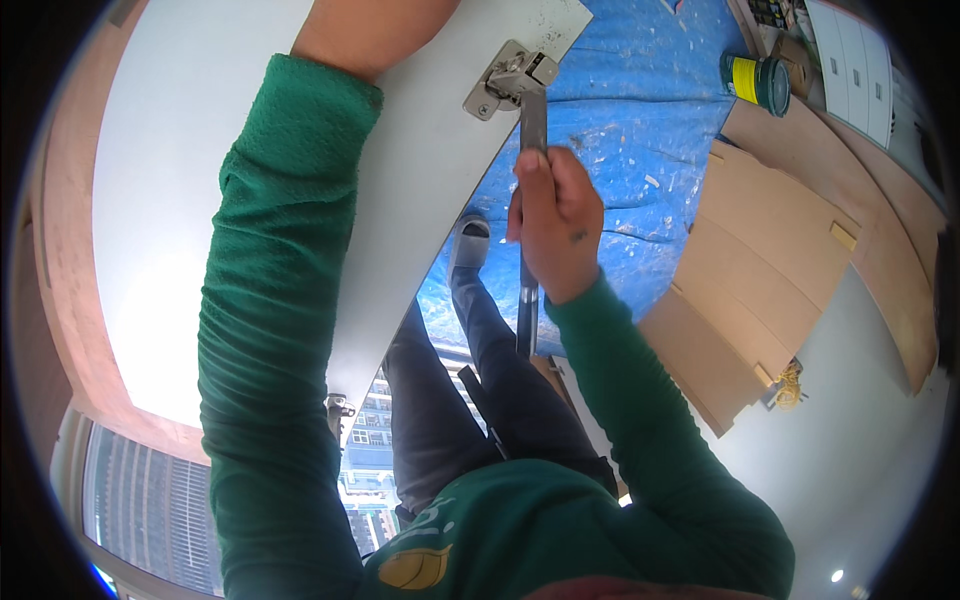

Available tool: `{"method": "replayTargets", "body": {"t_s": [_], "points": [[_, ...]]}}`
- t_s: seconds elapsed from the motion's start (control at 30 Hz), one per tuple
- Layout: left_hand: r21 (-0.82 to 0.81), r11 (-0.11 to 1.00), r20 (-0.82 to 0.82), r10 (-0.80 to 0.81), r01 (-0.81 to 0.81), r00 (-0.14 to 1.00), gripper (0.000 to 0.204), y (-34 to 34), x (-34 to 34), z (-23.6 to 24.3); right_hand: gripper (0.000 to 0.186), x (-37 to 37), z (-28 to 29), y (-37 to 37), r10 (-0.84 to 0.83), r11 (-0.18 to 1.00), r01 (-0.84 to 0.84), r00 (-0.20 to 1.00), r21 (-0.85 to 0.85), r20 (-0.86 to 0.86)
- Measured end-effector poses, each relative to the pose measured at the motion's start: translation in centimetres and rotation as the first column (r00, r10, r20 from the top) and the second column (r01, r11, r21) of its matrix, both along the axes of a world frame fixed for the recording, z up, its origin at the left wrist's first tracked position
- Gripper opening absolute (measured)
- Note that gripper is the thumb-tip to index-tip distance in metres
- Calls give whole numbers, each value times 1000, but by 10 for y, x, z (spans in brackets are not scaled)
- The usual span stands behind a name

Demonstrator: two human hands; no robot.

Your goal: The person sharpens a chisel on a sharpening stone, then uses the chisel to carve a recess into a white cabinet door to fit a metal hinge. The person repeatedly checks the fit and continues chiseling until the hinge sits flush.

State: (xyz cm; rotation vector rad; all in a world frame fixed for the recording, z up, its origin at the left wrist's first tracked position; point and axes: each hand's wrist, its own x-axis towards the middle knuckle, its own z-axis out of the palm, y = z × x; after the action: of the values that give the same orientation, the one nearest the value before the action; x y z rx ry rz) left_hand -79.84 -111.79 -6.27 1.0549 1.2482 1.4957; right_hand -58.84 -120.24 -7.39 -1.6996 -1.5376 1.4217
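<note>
Seen from the head camera looking down, a person in a green long-sleeved top works on a white door panel point(420, 190) that runs diagonally across the picture from upper right to lower left. The right hand point(556, 222) is clamped in a fist around a long metal tool point(530, 180), most likely a screwdriver, whose tip meets a metal hinge point(508, 80) screwed near the panel's upper edge. The left forearm stretches up along the panel's face; the left hand passes out of the top of the picture, so I cannot tell whether its grip is closed or spread. A second hinge point(339, 408) sits low on the same edge. Beneath are the person's dark trousers and a grey shoe point(470, 242) on a blue paint-flecked tarp point(640, 140), with brown boards point(750, 270) to the right and a paint tin point(757, 82) well apart at the upper right. As a judgement: the tool is angled along the panel edge, so its tip could slip off the screw and gouge the white face or strip the head. The panel seems braced only by the left arm, so hard pushing could shift it towards the foot directly below.
</note>
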Motion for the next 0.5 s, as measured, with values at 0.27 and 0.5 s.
{"method": "replayTargets", "body": {"t_s": [0.27, 0.5], "points": [[-165, 986, -15, -36, 33, 999, 38, 4, -3, 12, 31, -7, 1, 18, 15, 1000, -15, 999, 2, -50], [-38, 998, 19, -55, 56, 998, 39, 5, -5, -10, 30, 13, -4, -10, 45, 999, -46, 999, 25, 30]]}}
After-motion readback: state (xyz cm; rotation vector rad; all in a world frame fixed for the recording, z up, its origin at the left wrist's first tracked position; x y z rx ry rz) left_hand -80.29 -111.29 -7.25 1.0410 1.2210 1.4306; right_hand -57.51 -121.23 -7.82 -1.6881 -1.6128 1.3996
